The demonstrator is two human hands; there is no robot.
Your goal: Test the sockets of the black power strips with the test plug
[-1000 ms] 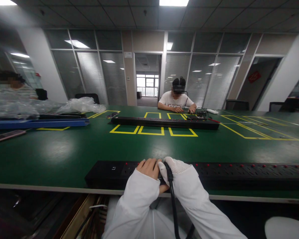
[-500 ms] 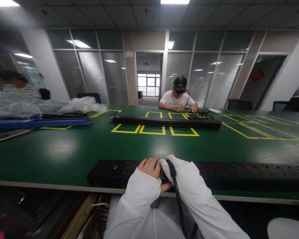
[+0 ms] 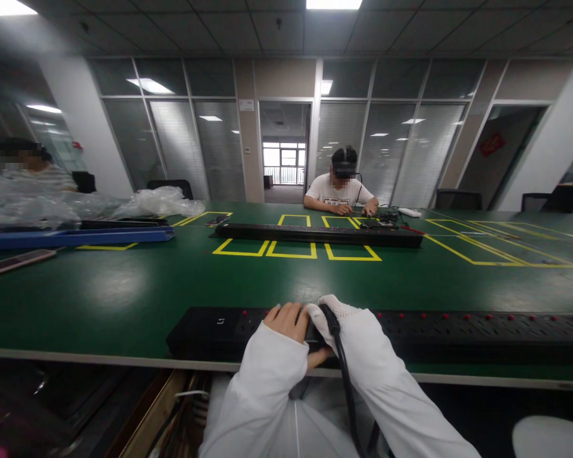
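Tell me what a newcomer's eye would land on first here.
First, the two hands meeting at the near table edge: the bare left hand and gloved right hand rest on a long black power strip, the right one gripping a black cable. Beyond lie the green table with yellow tape boxes and a second strip, where a person sits working at the far side.

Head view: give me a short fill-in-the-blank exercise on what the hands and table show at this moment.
1. Both hands rest on a long black ____ at the table's near edge.
2. The right hand wears a white ____, while the left hand is bare.
3. The green table is marked with rectangles of ____ tape.
4. A black ____ runs down from under the right hand.

Missing words: power strip; glove; yellow; cable
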